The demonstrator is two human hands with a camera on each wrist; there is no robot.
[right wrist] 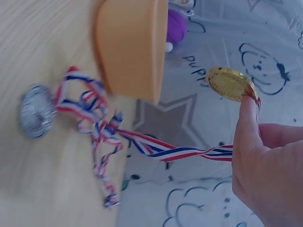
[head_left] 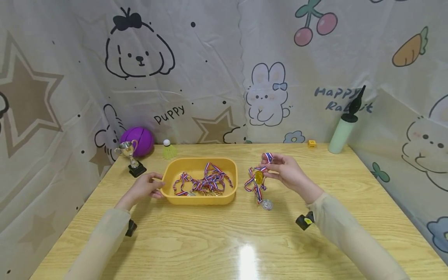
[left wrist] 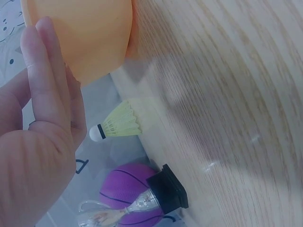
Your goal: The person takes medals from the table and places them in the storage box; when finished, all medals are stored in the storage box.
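My left hand (head_left: 148, 186) is at the left side of a yellow plastic basket (head_left: 199, 200), its fairly straight fingers (left wrist: 45, 80) touching the outer wall. Several medals with red, white and blue ribbons (head_left: 213, 181) lie tangled inside. To the right of the basket, my right hand (head_left: 287, 171) pinches a gold medal (right wrist: 232, 84) and its striped ribbon (right wrist: 175, 153) above the table. That ribbon runs down to a tangle of ribbon (right wrist: 97, 123) on the table, where a silver medal (head_left: 267, 205) lies flat.
Behind on the left stand a small trophy cup (head_left: 136, 169), a purple ball (head_left: 143, 140) and a yellow-green shuttlecock (head_left: 169, 151). A yellow number cube (head_left: 312, 144) and a pale green hand pump (head_left: 341, 134) are at the back right. A printed curtain (head_left: 210, 50) hangs behind the wooden table (head_left: 196, 241).
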